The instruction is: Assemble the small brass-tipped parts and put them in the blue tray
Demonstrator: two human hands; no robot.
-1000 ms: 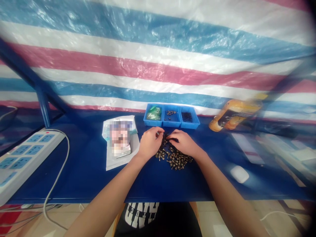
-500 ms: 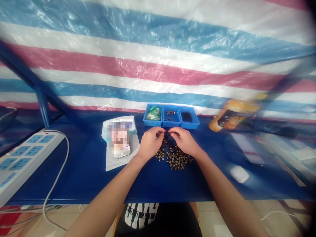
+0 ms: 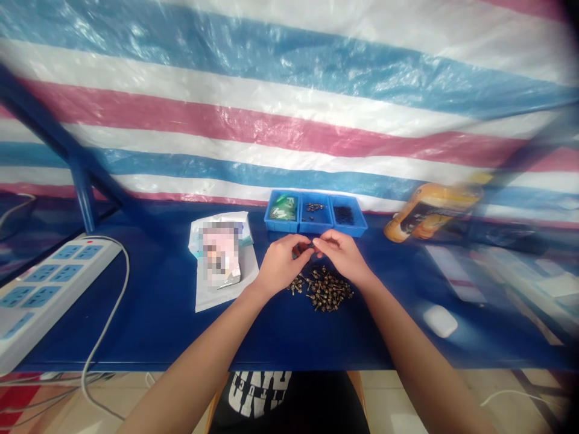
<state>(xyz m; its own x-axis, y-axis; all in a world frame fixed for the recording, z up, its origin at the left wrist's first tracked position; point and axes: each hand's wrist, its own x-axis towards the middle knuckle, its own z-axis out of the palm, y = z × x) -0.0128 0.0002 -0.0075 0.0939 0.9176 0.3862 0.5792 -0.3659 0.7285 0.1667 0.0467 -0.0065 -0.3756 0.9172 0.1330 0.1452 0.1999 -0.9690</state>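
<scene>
Both hands have lifted off the pile and drawn together just above its far edge, close to the tray. At the far left of the blue surface (image 3: 149,313) lies a white power strip (image 3: 49,289), its pale cable (image 3: 111,301) curving down past the edge. Next comes a white packet (image 3: 224,295) with a blurred printed picture, lying flat. The left hand (image 3: 283,265) is just beside it, curled closed, with its fingertips (image 3: 302,243) pinched around a small dark piece (image 3: 309,246). The right hand (image 3: 341,256) is also curled, and its fingertips (image 3: 316,242) close on the same piece from the other side, though it is too small to see exactly how each hand grips it. Below the hands sits a loose pile of small metal fittings (image 3: 322,290), probably brass with dark ends, not touching either hand. Behind them stands a blue three-compartment tray (image 3: 315,229): green packets in the left compartment, a few small parts in the middle, and fine dark parts in the right. Farther right lie an orange bottle (image 3: 432,212) on its side and a white computer mouse (image 3: 439,320).
</scene>
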